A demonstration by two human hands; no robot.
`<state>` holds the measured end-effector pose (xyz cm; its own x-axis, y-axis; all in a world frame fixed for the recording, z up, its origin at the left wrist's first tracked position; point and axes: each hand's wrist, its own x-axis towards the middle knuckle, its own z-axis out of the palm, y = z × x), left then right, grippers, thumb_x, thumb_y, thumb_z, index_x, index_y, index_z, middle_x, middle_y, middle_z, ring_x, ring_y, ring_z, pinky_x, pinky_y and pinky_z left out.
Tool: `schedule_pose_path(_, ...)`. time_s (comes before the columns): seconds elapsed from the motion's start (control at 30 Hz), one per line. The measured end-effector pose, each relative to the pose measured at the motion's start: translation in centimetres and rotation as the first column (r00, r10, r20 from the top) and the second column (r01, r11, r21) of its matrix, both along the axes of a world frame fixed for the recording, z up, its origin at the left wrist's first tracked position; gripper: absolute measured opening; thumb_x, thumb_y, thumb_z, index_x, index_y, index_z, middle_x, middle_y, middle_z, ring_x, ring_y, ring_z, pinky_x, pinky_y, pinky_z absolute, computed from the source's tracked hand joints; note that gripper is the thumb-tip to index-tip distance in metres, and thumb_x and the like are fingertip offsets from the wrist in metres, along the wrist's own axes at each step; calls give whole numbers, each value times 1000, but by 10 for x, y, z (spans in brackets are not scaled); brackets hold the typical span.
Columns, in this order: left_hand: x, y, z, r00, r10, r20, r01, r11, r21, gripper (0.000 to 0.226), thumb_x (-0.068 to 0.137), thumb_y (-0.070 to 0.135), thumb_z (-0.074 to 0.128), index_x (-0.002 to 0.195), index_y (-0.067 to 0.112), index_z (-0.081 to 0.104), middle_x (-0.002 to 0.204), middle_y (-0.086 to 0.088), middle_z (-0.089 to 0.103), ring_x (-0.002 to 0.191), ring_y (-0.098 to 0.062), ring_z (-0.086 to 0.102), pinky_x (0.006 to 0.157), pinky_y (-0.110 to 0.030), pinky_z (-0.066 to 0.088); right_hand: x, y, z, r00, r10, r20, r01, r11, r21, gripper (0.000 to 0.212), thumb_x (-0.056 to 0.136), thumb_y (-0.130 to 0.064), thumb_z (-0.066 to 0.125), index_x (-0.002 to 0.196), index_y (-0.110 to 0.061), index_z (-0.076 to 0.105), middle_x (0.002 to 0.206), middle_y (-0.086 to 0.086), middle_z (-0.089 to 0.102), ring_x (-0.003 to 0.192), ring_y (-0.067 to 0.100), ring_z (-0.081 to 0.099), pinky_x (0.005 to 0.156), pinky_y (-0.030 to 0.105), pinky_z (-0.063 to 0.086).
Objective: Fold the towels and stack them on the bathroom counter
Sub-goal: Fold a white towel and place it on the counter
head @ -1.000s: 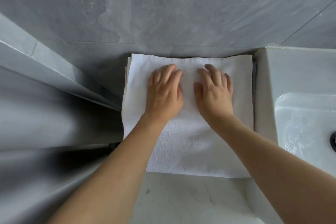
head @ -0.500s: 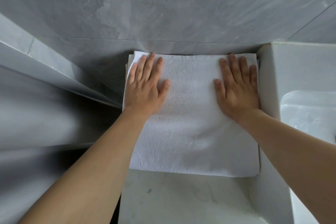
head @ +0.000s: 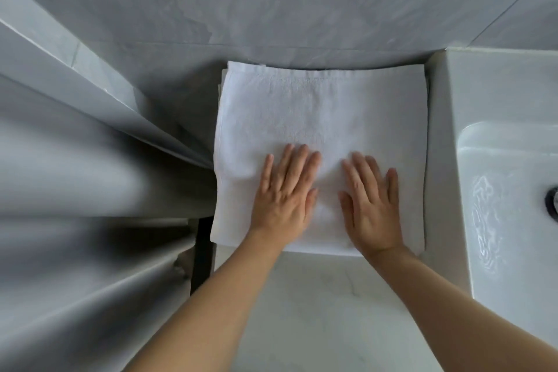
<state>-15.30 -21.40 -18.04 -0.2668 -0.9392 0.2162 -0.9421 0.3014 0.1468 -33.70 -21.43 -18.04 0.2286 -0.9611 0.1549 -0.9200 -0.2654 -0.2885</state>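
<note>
Folded towel (head: 320, 118) is lying square on the counter (head: 317, 296), just left of the sink (head: 507, 190); I am pressing my left hand (head: 283, 199) and right hand (head: 373, 205) flat, fingers straight, on its near half, both equally near.

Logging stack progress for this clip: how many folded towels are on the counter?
2 at least: a white top towel under both hands, and another whose edges peek out at its far-left corner. Any more beneath are hidden.
</note>
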Motion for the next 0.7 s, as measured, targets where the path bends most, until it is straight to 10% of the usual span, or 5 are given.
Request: schedule_pose_path(0.7,9,5,-24,999,-35,-16,35,999,24,62,101,31,45,158,14,23,164,-10,17,152,-35,17,122,-58,16,-12,33,-19,927,-322,-194,358,912,199,71,97,-44,28,156,-11,6,163,7,5,150,25,9,122,43,10)
